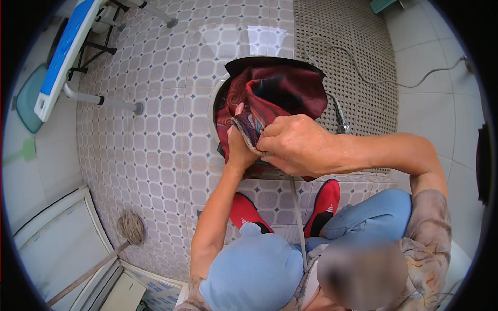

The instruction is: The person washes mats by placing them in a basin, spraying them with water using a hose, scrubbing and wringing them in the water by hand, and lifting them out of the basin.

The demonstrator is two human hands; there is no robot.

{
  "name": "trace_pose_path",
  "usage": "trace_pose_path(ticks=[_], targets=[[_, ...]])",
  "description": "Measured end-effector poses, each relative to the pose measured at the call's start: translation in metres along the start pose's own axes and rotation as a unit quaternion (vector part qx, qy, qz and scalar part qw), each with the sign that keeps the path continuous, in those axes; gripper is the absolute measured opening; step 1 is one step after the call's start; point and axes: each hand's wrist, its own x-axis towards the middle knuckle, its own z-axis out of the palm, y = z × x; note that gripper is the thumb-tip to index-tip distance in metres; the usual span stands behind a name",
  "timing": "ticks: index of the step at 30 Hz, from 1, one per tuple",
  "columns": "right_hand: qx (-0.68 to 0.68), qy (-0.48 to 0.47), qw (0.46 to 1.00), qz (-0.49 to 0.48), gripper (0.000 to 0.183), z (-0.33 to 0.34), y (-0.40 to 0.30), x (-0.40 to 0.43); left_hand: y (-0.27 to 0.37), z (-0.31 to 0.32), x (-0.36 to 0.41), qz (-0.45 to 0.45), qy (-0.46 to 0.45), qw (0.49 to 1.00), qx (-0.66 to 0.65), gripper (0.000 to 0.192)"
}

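A dark red garment or cloth [305,95] with swirl patterning is bunched over a round basin [213,112], whose pale rim shows on the left. My left hand [240,149] grips a fold of the fabric, partly hidden by it, with a fingertip showing above. My right hand [297,144] pinches the same fold from the right. Between the hands runs a dark seam edge [247,134] with beige overlock stitching. A black band of fabric [272,61] curves over the far side of the bundle. What the basin contains is mostly covered.
A perforated mat [346,25] lies at the right, with a shower hose [363,77] and a metal fitting [342,122]. Blue-and-white shower chair [64,58] stands far left; a mop [131,229] leans below it. Red shoes [247,212] rest beside a tiled step [272,194].
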Motion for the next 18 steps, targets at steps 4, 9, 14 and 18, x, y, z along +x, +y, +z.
trace_pose_path(ticks=[4,9,14,18], targets=[[0.031,-0.033,0.999,0.026,0.020,0.000,0.003,0.007,-0.023,-0.011,-0.001,-0.069,-0.112,0.988,-0.084,0.037],[0.252,0.022,0.945,0.206,0.035,-0.036,0.031,0.017,-0.018,-0.003,-0.003,-0.125,-0.086,0.976,-0.154,0.032],[0.072,-0.001,0.961,0.269,0.051,-0.030,0.108,-0.002,0.005,0.004,-0.011,-0.054,-0.100,0.992,-0.059,0.029],[-0.042,0.023,0.959,0.278,0.069,0.012,0.145,-0.016,0.021,0.015,-0.012,0.056,-0.108,0.991,0.047,0.028]])
